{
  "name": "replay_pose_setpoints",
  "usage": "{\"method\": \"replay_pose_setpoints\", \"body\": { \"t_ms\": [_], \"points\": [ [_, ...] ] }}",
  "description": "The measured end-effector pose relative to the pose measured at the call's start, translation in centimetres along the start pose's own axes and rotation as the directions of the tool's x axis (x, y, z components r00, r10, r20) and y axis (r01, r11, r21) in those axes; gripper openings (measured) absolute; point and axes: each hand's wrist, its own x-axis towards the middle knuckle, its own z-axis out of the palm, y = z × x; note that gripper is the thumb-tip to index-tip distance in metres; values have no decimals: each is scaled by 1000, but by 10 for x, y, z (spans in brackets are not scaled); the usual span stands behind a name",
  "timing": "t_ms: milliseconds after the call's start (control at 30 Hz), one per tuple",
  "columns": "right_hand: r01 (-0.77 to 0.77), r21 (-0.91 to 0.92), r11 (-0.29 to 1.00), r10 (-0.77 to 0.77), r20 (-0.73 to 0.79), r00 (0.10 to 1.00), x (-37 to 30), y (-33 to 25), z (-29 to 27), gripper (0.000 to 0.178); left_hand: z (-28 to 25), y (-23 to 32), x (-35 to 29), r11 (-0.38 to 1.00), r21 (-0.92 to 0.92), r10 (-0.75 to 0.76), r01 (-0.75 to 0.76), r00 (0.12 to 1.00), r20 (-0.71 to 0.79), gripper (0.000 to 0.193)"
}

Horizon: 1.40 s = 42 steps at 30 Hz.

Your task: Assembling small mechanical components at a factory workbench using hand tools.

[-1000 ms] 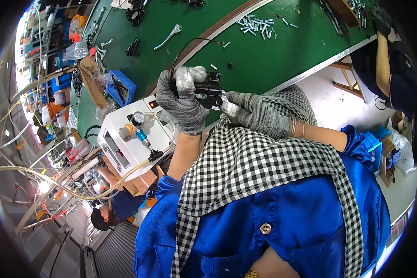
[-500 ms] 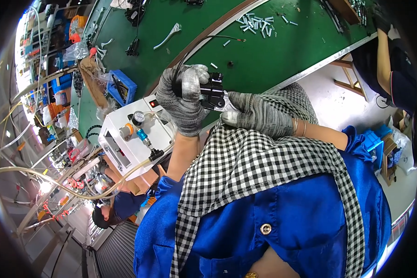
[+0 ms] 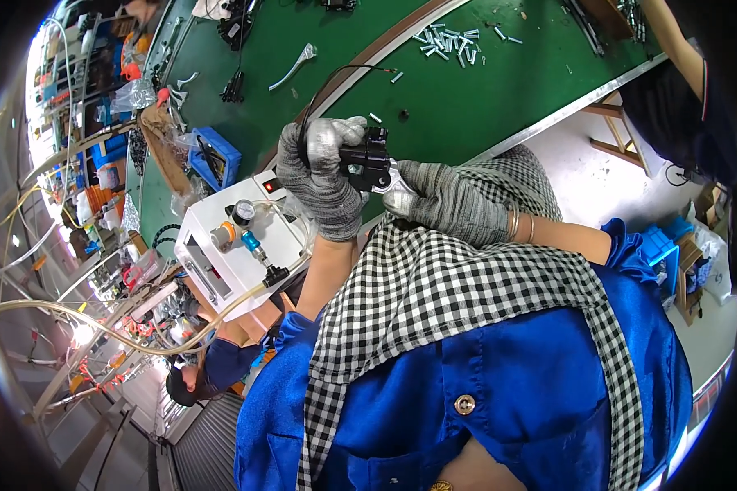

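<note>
My left hand, in a grey knitted glove with a pale coated palm, is closed around a black brake lever body. A thin black cable rises from it and reaches over the bench. From the right, my right hand, gloved alike, grips the silver lever joined to that body. Its thumb lies along the lever, and the far end is hidden in the glove. Both hands are just above my checked apron, at the bench edge. A loose silver lever lies farther off on the green bench top.
Several metal pins are heaped on the bench, with a small black piece nearer. A white machine with a gauge and hoses stands left, beside a blue bin. Co-workers are at the right and lower left.
My hands and the brake lever have shifted only slightly. The cable's free end has swung a little to the left. The co-worker's arm at the right has moved up and farther over the bench.
</note>
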Motion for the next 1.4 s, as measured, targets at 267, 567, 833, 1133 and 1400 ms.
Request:
{"method": "replay_pose_setpoints", "body": {
  "t_ms": [267, 567, 833, 1133, 1400],
  "points": [
    [45, -146, 988, -42, 21, 999, 1, -1, -1, 41, 0, 0, -3, 998, 25, 56, -54, 995, -85, 23],
    [-21, -175, 984, 24, 15, 1000, 4, 2, -6, 39, -17, 0, 10, 902, -289, -297, 322, 946, 126, 30],
    [-63, -375, 925, 89, 51, 995, 3, 0, -4, 34, -20, -1, 19, 816, -277, -423, 507, 851, 313, 37],
    [-98, -229, 968, 116, 69, 991, -1, -5, -2, 31, -16, -1, 24, 807, -173, -479, 565, 797, 367, 38],
    [-75, -226, 971, 95, 76, 993, 4, 2, -2, 25, -15, 1, 16, 872, -221, -351, 436, 874, 337, 30]
  ]
}}
